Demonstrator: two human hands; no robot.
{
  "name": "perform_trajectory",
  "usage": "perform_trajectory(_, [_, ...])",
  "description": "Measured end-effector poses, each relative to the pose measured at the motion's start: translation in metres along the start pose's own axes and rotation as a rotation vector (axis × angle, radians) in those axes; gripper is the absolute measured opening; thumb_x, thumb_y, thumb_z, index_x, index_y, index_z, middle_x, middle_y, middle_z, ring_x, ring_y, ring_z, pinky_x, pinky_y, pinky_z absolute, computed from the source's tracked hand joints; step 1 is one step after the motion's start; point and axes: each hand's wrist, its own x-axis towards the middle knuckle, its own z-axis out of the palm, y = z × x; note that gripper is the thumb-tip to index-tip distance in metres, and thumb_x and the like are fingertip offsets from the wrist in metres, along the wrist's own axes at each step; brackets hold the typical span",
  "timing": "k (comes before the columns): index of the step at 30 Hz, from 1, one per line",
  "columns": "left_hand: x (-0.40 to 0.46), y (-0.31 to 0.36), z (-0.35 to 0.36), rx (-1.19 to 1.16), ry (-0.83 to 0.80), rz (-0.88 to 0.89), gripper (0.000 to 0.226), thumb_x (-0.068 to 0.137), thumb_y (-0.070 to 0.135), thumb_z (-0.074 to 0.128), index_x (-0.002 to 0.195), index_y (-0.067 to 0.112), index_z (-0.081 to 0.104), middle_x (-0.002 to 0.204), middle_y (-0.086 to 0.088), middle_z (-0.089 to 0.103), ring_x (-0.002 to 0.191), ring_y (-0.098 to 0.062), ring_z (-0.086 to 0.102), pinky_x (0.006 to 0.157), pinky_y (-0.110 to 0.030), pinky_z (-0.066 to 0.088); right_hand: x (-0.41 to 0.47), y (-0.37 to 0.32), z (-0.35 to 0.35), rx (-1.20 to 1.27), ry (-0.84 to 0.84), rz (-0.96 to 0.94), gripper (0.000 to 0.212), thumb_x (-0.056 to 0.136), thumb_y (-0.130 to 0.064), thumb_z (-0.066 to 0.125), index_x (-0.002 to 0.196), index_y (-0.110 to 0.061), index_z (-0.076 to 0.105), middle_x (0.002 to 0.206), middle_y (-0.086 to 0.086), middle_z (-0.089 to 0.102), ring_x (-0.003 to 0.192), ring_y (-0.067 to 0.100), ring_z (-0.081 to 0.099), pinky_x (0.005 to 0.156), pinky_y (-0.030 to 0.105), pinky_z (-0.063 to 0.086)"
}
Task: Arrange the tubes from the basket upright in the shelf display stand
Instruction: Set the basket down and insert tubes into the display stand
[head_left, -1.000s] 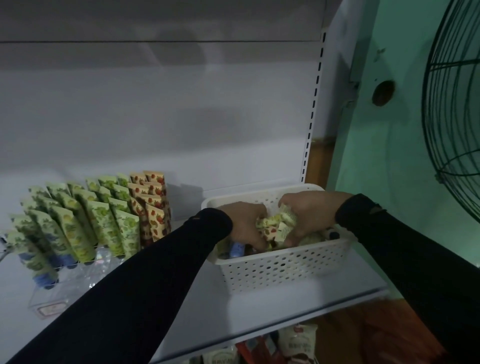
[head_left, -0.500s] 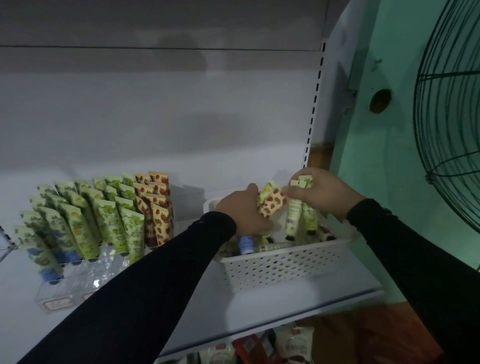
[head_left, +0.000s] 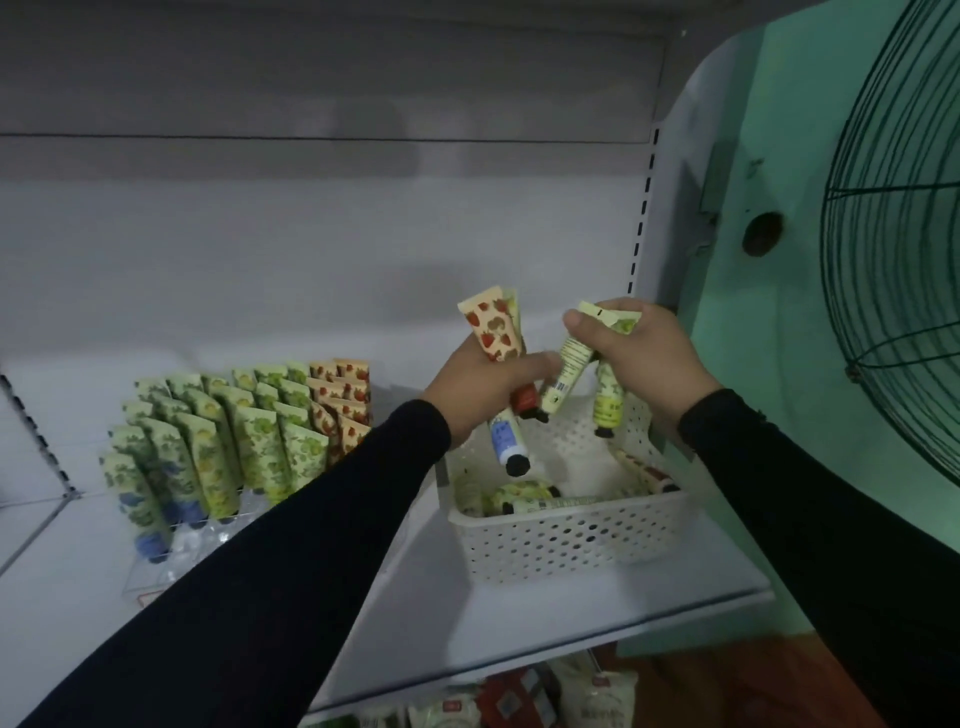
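Note:
A white perforated basket (head_left: 571, 540) stands on the shelf with a few tubes (head_left: 524, 493) lying in it. Above it, my left hand (head_left: 483, 384) grips a strawberry-patterned tube (head_left: 496, 330) upright, and a blue-labelled tube (head_left: 506, 441) hangs below the same fist. My right hand (head_left: 639, 353) holds two green tubes (head_left: 569, 379) by their flat ends, caps pointing down over the basket. To the left, a clear display stand (head_left: 171, 556) carries several rows of upright green tubes (head_left: 249, 436) and strawberry tubes (head_left: 343, 400).
The grey shelf board (head_left: 519, 634) ends just right of the basket at a slotted upright (head_left: 641, 208). A green wire fan guard (head_left: 898, 234) fills the right side before a green wall. Packaged goods (head_left: 545, 701) show on the shelf below.
Both hands have risen out of the basket with tubes in them. The left hand's strawberry tube now stands higher, and the right hand's tubes hang clear above the rim.

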Motion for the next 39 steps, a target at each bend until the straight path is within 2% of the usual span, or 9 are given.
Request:
perform_trajectory(6, [-0.028, 0.014, -0.020, -0.027, -0.054, 0.018, 0.035, 0.072, 0.019, 0.080, 0.096, 0.007, 0.057, 0.086, -0.010, 0.066, 0.080, -0.022, 0.065, 0.077, -0.038, 0.054, -0.019, -0.039, 0.025, 0.004, -0.135, -0.131, 0.044, 0.080, -0.046, 0.074, 0.097, -0.005, 0.071, 0.094, 0.014, 0.073, 0.087, 0.028, 0.069, 0.083, 0.045, 0.054])
perform_trajectory(10, [-0.059, 0.024, -0.040, -0.058, -0.055, 0.032, 0.038, 0.081, 0.006, 0.076, 0.117, 0.014, 0.064, 0.107, -0.010, 0.073, 0.101, -0.025, 0.070, 0.089, -0.037, 0.057, -0.041, -0.062, 0.052, 0.016, -0.229, -0.137, 0.066, 0.070, -0.062, 0.074, 0.106, -0.007, 0.069, 0.098, 0.007, 0.075, 0.092, 0.022, 0.071, 0.089, 0.047, 0.055])
perform_trajectory(13, [-0.084, 0.029, -0.056, -0.038, 0.019, -0.005, 0.029, 0.081, 0.007, 0.075, 0.109, 0.014, 0.067, 0.092, -0.003, 0.073, 0.087, -0.017, 0.070, 0.077, -0.028, 0.057, -0.054, -0.073, 0.070, 0.041, -0.273, -0.142, 0.066, 0.071, -0.064, 0.073, 0.108, -0.010, 0.070, 0.100, 0.002, 0.075, 0.096, 0.018, 0.070, 0.092, 0.046, 0.055])
perform_trajectory(18, [-0.124, 0.028, -0.087, -0.073, 0.126, -0.066, 0.015, 0.082, 0.004, 0.071, 0.096, 0.000, 0.067, 0.085, -0.015, 0.066, 0.077, -0.027, 0.063, 0.070, -0.037, 0.057, -0.074, -0.092, 0.101, -0.008, -0.284, -0.167, 0.055, 0.086, -0.063, 0.057, 0.111, -0.015, 0.068, 0.106, -0.002, 0.071, 0.095, 0.013, 0.067, 0.085, 0.030, 0.051])
perform_trajectory(21, [-0.145, 0.022, -0.107, -0.080, 0.184, -0.076, 0.013, 0.083, 0.003, 0.070, 0.095, 0.004, 0.070, 0.093, -0.016, 0.074, 0.085, -0.032, 0.070, 0.080, -0.044, 0.058, -0.086, -0.099, 0.113, 0.023, -0.281, -0.155, 0.041, 0.098, -0.048, 0.049, 0.088, -0.014, 0.069, 0.085, -0.004, 0.071, 0.069, 0.007, 0.068, 0.073, 0.026, 0.053])
perform_trajectory(25, [-0.171, 0.006, -0.129, -0.119, 0.286, -0.102, 0.005, 0.083, 0.004, 0.071, 0.085, 0.007, 0.068, 0.073, -0.003, 0.071, 0.066, -0.019, 0.066, 0.062, -0.031, 0.052, -0.097, -0.099, 0.122, -0.028, -0.221, -0.167, 0.047, 0.103, -0.044, 0.035, 0.073, -0.016, 0.061, 0.075, -0.004, 0.063, 0.070, 0.012, 0.058, 0.065, 0.026, 0.044])
perform_trajectory(30, [-0.202, -0.021, -0.153, -0.145, 0.393, -0.138, 0.009, 0.083, 0.003, 0.071, 0.091, 0.007, 0.068, 0.077, -0.005, 0.072, 0.070, -0.020, 0.067, 0.065, -0.033, 0.051, -0.104, -0.090, 0.130, -0.051, -0.307, -0.169, 0.053, 0.104, -0.050, 0.024, 0.075, -0.019, 0.057, 0.076, -0.006, 0.065, 0.079, 0.010, 0.056, 0.074, 0.028, 0.042])
perform_trajectory(34, [-0.226, -0.039, -0.175, -0.182, 0.510, -0.149, 0.016, 0.085, -0.002, 0.067, 0.096, 0.008, 0.070, 0.089, -0.012, 0.074, 0.078, -0.028, 0.069, 0.072, -0.039, 0.055, -0.102, -0.086, 0.134, -0.072, -0.428, -0.121, 0.044, 0.096, -0.061, 0.038, 0.086, -0.025, 0.062, 0.080, 0.002, 0.061, 0.062, 0.008, 0.050, 0.062, 0.023, 0.042])
perform_trajectory(39, [-0.251, -0.059, -0.207, -0.165, 0.601, -0.177, 0.022, 0.080, 0.005, 0.072, 0.102, 0.009, 0.070, 0.097, -0.012, 0.075, 0.087, -0.030, 0.071, 0.079, -0.042, 0.056, -0.104, -0.089, 0.151, 0.119, -0.760, 0.072, 0.022, 0.097, -0.030, 0.055, 0.111, -0.013, 0.058, 0.098, 0.004, 0.058, 0.074, 0.010, 0.064, 0.078, 0.027, 0.056])
